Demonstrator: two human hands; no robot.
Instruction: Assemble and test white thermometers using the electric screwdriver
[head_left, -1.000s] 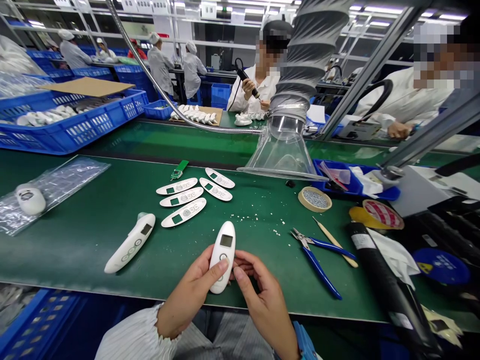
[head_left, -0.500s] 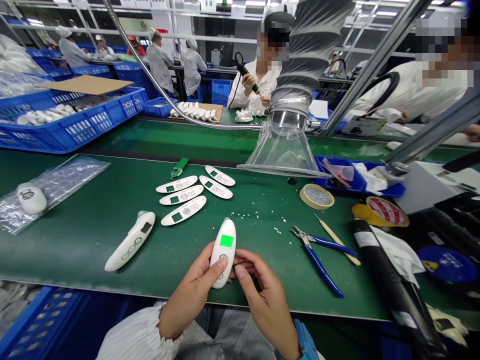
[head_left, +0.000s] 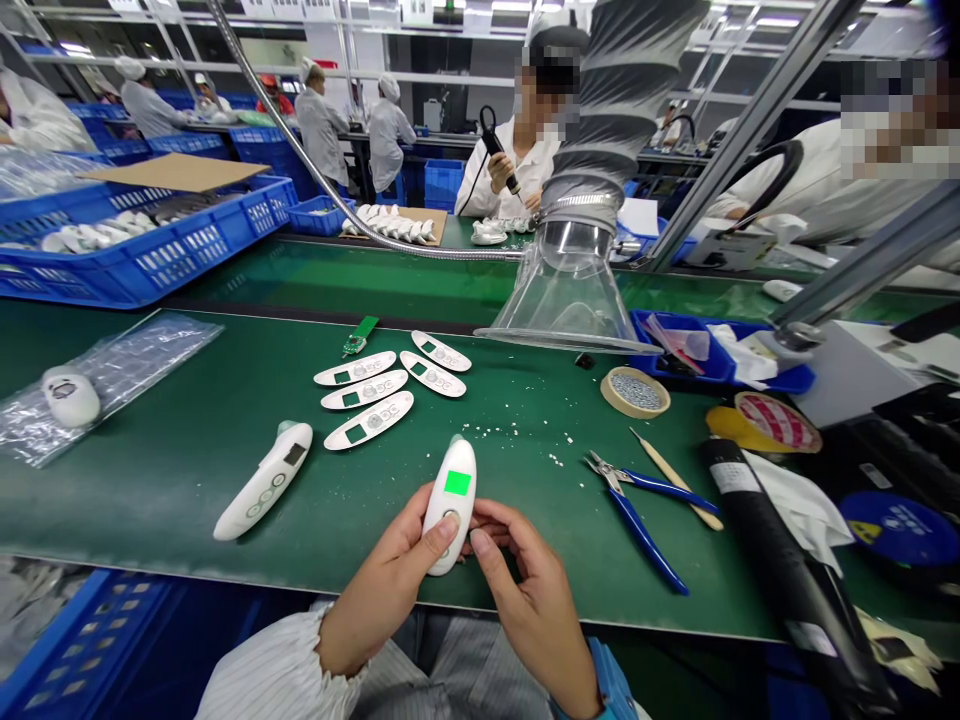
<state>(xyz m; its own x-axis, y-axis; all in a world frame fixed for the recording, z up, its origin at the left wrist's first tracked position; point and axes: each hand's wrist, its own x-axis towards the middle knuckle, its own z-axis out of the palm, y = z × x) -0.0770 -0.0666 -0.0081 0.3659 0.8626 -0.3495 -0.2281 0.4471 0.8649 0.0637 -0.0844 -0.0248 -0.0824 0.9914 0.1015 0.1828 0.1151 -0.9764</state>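
A white handheld digital thermometer (head_left: 452, 460) with a lit green screen is upright near the table's front edge. My left hand (head_left: 409, 550) is wrapped round its lower part, thumb pressed on the round button. My right hand (head_left: 521, 570) is loosely curled at its right side, fingertips against the lower edge and partly hidden behind it. Another white thermometer (head_left: 264, 485), its screen dark, lies to the left. Beyond my hands lie several white oval face plates (head_left: 369, 420) and a small green circuit board (head_left: 361, 335).
Blue-handled cutters (head_left: 637, 510), a wooden-handled pick (head_left: 675, 480) and a round dish (head_left: 635, 392) lie on the right. A clear extraction hood (head_left: 570, 300) hangs over the table's back. On the left are a plastic sheet (head_left: 142, 360) and a blue crate (head_left: 135, 275). Co-workers sit opposite and beside.
The thermometer in my left hand has tilted slightly to the right. Its screen stays green, and my hands keep nearly the same hold.
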